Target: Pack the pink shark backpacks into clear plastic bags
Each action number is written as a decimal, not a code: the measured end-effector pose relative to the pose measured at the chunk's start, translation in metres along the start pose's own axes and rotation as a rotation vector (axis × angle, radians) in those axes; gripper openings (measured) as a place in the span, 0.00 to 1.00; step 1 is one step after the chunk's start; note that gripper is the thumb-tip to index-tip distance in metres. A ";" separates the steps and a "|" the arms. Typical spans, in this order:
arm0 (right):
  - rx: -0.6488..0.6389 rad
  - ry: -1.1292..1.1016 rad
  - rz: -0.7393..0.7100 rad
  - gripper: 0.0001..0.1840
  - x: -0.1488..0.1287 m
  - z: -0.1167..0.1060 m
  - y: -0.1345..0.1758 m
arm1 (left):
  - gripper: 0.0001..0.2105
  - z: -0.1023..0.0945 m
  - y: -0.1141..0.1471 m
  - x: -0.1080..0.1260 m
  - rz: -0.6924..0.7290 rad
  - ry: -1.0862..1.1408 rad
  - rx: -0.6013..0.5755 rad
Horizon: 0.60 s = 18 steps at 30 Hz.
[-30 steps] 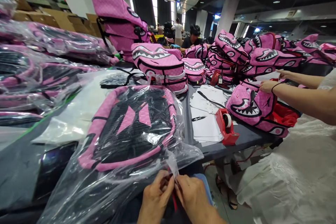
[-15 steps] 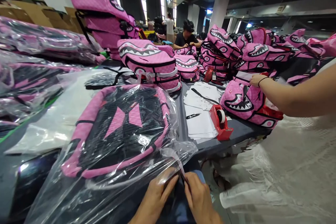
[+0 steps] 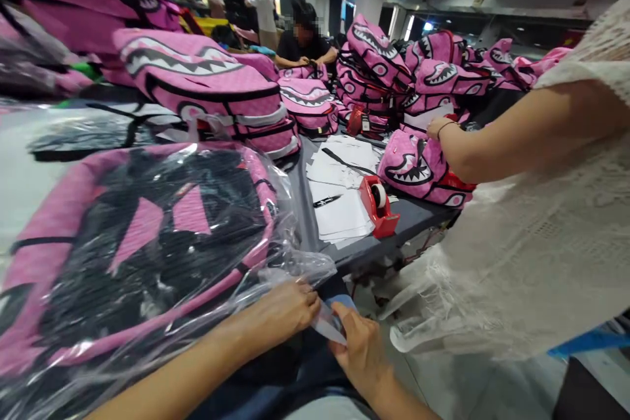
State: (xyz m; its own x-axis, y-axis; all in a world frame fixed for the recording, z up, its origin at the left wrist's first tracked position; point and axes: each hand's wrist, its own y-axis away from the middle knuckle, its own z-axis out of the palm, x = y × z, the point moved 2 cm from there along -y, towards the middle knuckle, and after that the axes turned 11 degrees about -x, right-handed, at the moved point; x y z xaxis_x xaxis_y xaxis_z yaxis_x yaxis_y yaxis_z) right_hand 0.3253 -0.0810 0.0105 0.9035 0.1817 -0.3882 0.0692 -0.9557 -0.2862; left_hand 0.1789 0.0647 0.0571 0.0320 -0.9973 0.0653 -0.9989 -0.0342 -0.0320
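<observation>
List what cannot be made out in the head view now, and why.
Head view:
Ends of the whitish translucent plastic strip: covered by the left hand and right hand.
Left part of the pink-and-black, plastic-wrapped bag: cut off by the picture's left edge.
Print on the small white tag: too small.
Second hand of the co-worker in white lace: out of sight, apparently behind the bare forearm.

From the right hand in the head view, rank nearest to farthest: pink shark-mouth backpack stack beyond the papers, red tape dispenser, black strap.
1. Red tape dispenser: ahead of the right hand, at the papers' right side.
2. Black strap: lying across the papers.
3. Pink shark-mouth backpack stack: behind the papers.
</observation>
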 end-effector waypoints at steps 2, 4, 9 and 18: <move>-0.008 -0.010 0.048 0.25 0.007 0.001 0.006 | 0.14 -0.001 0.013 0.004 0.012 0.008 0.007; 0.004 0.013 0.066 0.22 0.012 0.003 0.012 | 0.18 0.002 0.025 0.006 -0.046 0.041 0.061; -0.016 -0.014 0.095 0.14 0.013 0.013 0.013 | 0.14 0.032 0.032 0.010 -0.011 0.046 0.166; -0.326 -0.017 -0.032 0.07 0.020 -0.010 0.022 | 0.32 0.007 0.063 0.011 0.026 0.082 0.022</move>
State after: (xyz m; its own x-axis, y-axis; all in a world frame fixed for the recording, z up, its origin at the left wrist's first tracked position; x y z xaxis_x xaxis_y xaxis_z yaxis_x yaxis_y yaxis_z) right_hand 0.3490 -0.1008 0.0048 0.8918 0.2140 -0.3987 0.2316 -0.9728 -0.0040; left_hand 0.1166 0.0515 0.0485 0.0019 -0.9893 0.1458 -0.9983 -0.0103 -0.0565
